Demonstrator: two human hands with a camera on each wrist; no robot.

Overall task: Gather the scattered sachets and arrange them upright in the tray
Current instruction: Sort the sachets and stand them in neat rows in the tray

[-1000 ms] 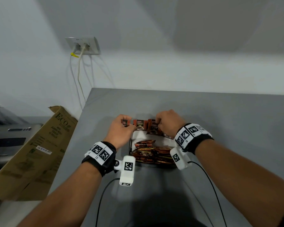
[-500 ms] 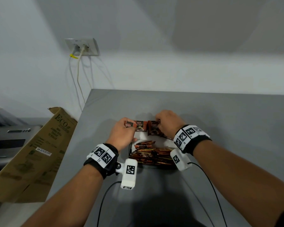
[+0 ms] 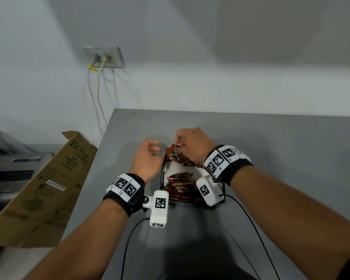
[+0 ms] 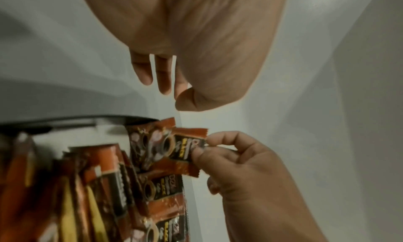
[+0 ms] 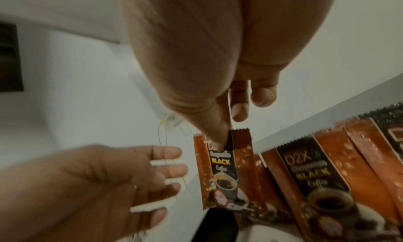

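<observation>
My right hand (image 3: 180, 143) pinches the top edge of a brown "Black Coffee" sachet (image 3: 175, 154) at the far left corner of the black-rimmed tray (image 3: 162, 176). In the right wrist view the thumb presses on that sachet (image 5: 222, 173), which hangs upright beside other standing sachets (image 5: 316, 176). My left hand (image 3: 155, 148) hovers just left of the tray with relaxed, empty fingers (image 4: 152, 73). Several more sachets (image 3: 180, 186) lie stacked in the near part of the tray. The left wrist view shows the right hand (image 4: 229, 151) gripping the sachet (image 4: 185, 147).
The tray sits on a grey table (image 3: 271, 158) whose left edge runs close by. A cardboard box (image 3: 49, 178) leans beside that edge, with a grey device (image 3: 12, 166) behind it. A wall socket (image 3: 103, 57) has cables hanging down. Wrist camera cables trail toward me.
My left hand has let go of the sachets at the tray's far edge and drawn back left. My right hand has shifted left and now lifts one sachet by its top.
</observation>
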